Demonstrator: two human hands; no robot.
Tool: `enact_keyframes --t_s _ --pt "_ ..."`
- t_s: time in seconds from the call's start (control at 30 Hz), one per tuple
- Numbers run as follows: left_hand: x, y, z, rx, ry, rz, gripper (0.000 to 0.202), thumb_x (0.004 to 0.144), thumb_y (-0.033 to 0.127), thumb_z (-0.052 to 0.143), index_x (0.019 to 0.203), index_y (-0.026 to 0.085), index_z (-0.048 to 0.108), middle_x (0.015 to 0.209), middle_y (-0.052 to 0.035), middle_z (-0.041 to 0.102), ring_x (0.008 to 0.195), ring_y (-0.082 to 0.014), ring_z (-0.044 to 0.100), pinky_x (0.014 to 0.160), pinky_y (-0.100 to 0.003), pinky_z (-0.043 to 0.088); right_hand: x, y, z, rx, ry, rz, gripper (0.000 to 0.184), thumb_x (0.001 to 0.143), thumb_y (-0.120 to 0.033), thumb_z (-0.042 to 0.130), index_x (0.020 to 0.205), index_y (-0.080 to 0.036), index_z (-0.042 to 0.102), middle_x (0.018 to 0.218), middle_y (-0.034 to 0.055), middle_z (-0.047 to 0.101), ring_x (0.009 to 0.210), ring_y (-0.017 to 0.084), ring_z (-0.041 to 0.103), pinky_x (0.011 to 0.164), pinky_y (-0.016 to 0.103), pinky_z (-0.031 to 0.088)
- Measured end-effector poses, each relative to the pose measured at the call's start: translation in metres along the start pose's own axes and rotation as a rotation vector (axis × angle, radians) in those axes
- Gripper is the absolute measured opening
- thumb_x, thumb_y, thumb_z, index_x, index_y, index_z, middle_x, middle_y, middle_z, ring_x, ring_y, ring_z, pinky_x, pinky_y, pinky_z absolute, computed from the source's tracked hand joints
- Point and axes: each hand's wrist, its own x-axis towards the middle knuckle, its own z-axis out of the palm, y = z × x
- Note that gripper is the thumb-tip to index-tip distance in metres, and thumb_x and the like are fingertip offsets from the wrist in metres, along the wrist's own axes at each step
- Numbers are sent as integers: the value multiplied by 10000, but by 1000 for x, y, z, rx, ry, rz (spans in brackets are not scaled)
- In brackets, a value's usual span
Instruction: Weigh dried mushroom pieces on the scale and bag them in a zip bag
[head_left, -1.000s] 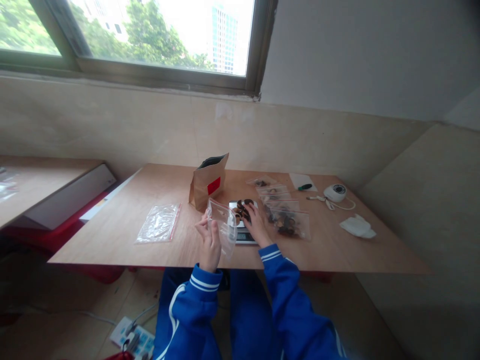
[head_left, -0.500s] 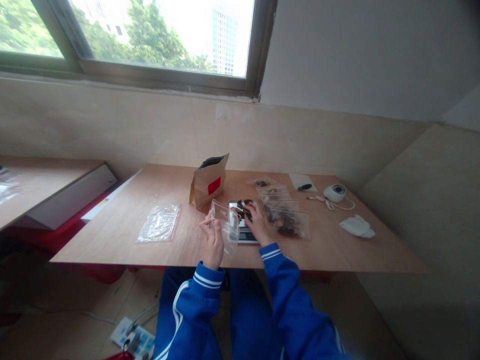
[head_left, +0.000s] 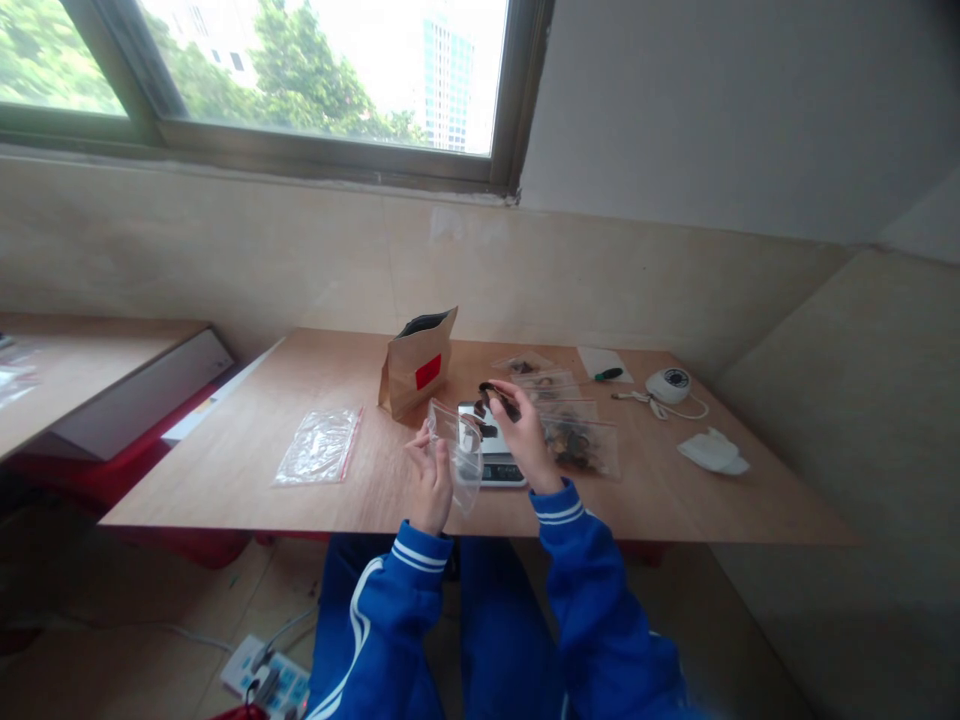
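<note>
My left hand [head_left: 430, 478] holds a clear zip bag [head_left: 457, 450] upright with its mouth open, just above the table's front edge. My right hand [head_left: 525, 435] is raised over a small digital scale [head_left: 497, 466] and pinches dark dried pieces [head_left: 499, 398] between its fingers, close to the bag's mouth. A few dark pieces still lie on the scale's pan. Right of the scale lie several filled zip bags [head_left: 574, 440] with dark contents.
A brown paper pouch [head_left: 417, 362] with a red label stands open behind the scale. A stack of empty zip bags [head_left: 319, 446] lies at the left. At the right are a green-handled tool [head_left: 609, 374], a white round device [head_left: 669, 384] and a crumpled tissue [head_left: 712, 452].
My right hand has risen from the scale pan with dark pieces in its fingers and come toward the bag. My left hand has shifted the bag slightly to the right.
</note>
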Motion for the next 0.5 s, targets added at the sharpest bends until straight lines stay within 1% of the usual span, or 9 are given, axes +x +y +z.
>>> enact_keyframes --t_s 0.07,0.1,0.17,0.2,0.27,0.33,0.43,0.5 --pt "1 0 2 -5 -13 21 324 926 493 375 1067 202 396 1436 -165 408 1364 -229 366 1117 -471 296 3 -21 3 32 -185 27 289 862 -288 546 1124 -191 617 1130 63 664 1042 172 613 935 313 481" --pt "1 0 3 -10 -14 33 331 927 493 371 1080 200 392 1443 -169 399 1374 -228 350 1123 -469 288 5 -28 4 22 -284 34 279 855 -274 555 1110 -191 631 1117 56 673 1038 170 616 935 313 479" --pt "2 0 4 -29 -1 64 341 930 495 363 1099 200 384 1460 -169 378 1401 -223 300 1138 -468 262 6 -34 7 -31 -449 48 253 844 -239 563 1072 -186 658 1086 51 689 1026 174 622 937 327 475" --pt "2 0 4 -37 12 78 344 931 496 362 1107 202 382 1469 -166 366 1414 -219 270 1148 -468 242 7 -35 8 -66 -501 57 241 841 -225 564 1054 -183 668 1074 53 695 1016 179 626 932 337 477" --pt "1 -1 5 -50 26 96 351 933 497 357 1123 203 383 1482 -164 345 1432 -217 219 1161 -473 209 8 -34 11 -135 -550 77 222 837 -212 572 1028 -177 680 1065 64 700 998 189 633 914 349 483" --pt "0 -1 6 -65 21 106 362 935 498 352 1141 201 377 1489 -169 328 1438 -221 197 1163 -484 197 9 -33 15 -195 -565 102 231 826 -217 600 1041 -177 673 1069 77 696 990 199 637 894 351 492" --pt "-3 -3 8 -97 21 99 374 935 505 351 1157 203 353 1490 -176 313 1436 -215 204 1161 -476 207 8 -36 24 -284 -533 146 315 827 -269 623 1125 -169 624 1124 104 664 1050 226 610 924 386 476" --pt "-5 -5 10 -114 44 72 378 932 513 352 1150 205 341 1464 -185 340 1424 -214 241 1148 -464 243 5 -41 33 -312 -482 160 361 867 -334 577 1171 -140 585 1162 130 632 1103 239 576 967 413 445"
